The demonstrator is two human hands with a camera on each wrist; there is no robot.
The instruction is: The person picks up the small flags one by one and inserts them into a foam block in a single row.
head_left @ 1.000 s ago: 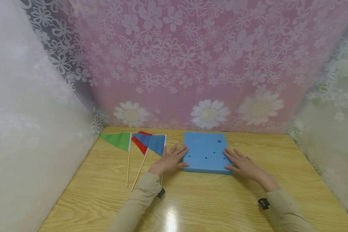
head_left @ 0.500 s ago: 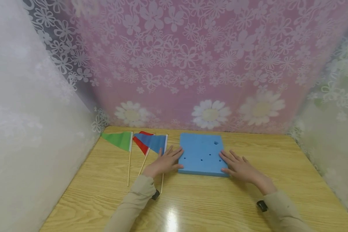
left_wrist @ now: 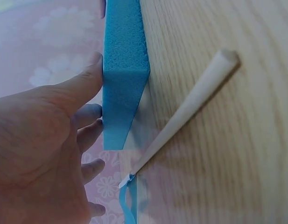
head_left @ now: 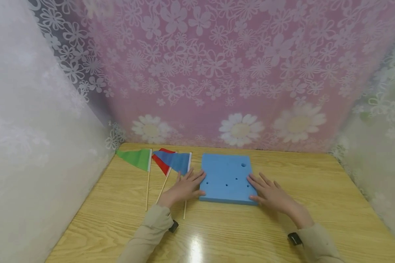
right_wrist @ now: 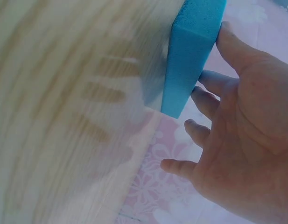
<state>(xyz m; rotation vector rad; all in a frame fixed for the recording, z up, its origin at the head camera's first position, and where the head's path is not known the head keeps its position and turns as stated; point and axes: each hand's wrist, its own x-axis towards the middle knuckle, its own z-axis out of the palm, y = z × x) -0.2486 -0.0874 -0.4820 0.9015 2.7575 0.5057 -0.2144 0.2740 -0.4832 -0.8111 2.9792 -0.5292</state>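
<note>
Blue foam block [head_left: 225, 170] has, in the head view, been drawn leftward, just in from the far edge of the wood-grained surface [head_left: 236, 233], its sides touched by a widely spread left hand [head_left: 183, 187] and right hand [head_left: 273, 193]. At the left wrist, porous foam is seen beside a round wooden stick [left_wrist: 181, 113]; at the right, straight edges.

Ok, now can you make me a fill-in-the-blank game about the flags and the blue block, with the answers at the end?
1. The leftmost flag is ____.
2. The middle flag, partly under the blue flag, is ____.
3. The left hand touches the left side of the blue block, and the right hand touches its ____ side.
4. Altogether, ____ flags lie on the table.

Missing words: green, red, right, three.
</note>
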